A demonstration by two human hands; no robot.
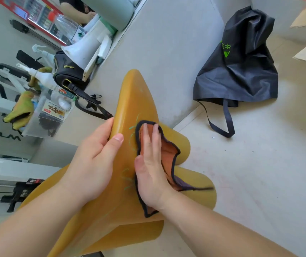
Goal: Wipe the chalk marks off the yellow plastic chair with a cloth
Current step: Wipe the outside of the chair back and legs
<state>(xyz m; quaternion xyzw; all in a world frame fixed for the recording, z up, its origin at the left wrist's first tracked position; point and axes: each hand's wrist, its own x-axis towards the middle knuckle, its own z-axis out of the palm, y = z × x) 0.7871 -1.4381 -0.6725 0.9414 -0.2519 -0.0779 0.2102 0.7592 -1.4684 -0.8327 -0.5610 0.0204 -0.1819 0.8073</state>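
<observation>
Clamps left grip (pixel 96 160) round the ridge of the moulded yellow plastic chair (pixel 135 93), thumb on top, likely to brace it against rubbing. Presses right grip (pixel 152 169) flat, fingers straight, on the orange dark-edged cloth (pixel 169 151), spreading pressure. Shows green chalk marks (pixel 132 127) between both grips, just beside the cloth, not yet wiped.

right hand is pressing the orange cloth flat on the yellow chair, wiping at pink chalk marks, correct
Not quite. The head view shows the chalk marks are green, not pink. The rest holds: the right hand presses the orange cloth flat on the yellow chair.
</observation>
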